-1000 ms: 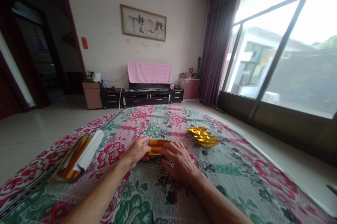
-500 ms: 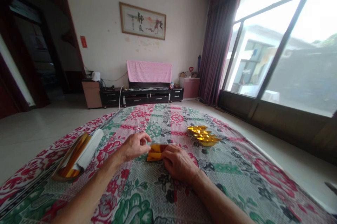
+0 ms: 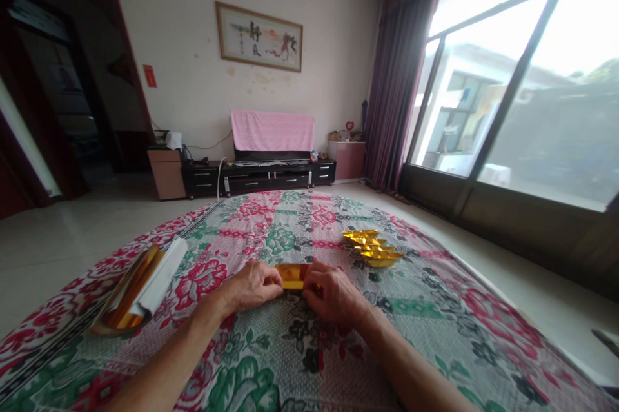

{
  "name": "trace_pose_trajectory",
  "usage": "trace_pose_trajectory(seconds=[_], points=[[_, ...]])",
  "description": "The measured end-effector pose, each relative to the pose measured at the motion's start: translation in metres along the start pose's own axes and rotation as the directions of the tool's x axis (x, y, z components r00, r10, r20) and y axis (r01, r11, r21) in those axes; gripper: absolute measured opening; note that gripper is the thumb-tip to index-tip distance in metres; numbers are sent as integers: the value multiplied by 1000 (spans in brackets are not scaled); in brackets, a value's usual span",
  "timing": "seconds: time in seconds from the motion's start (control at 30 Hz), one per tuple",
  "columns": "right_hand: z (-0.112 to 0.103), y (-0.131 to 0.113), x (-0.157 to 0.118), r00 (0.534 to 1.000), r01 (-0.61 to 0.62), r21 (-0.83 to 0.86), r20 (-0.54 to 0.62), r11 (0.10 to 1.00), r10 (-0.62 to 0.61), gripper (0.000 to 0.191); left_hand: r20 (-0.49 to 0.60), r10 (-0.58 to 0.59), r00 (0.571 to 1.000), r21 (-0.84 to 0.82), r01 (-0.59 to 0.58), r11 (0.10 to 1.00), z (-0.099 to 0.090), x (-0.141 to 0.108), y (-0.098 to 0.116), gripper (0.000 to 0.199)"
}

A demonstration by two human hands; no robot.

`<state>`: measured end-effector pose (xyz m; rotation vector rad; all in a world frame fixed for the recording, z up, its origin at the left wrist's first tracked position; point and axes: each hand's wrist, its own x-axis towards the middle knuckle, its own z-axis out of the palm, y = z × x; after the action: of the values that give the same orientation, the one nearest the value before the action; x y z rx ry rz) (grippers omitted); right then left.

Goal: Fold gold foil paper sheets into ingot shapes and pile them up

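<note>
Gold paper ends hidden by left hand and right hand. Forearms, tablecloth cut off at bottom.

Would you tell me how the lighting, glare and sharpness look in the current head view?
Head view: the window is washed out by glare; the doorway at the left falls into deep shadow; the gold folded pieces show bright glints; the left hand and right hand look slightly soft; wide-angle distortion stretches the edges.
</note>
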<state>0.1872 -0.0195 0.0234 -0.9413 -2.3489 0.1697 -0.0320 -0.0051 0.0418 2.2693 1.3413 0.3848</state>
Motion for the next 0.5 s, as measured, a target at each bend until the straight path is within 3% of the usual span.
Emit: trace_pose_trajectory(seconds=[0.27,0.5], points=[[-12,14,-7,999,-49,36,-19,998,49,18,-25,-83,996,-19,83,996,4,9,-5,31],[-10,18,-4,994,-102,22,-36,994,103,18,-43,-207,977,-61,204,977,7,15,-8,33]])
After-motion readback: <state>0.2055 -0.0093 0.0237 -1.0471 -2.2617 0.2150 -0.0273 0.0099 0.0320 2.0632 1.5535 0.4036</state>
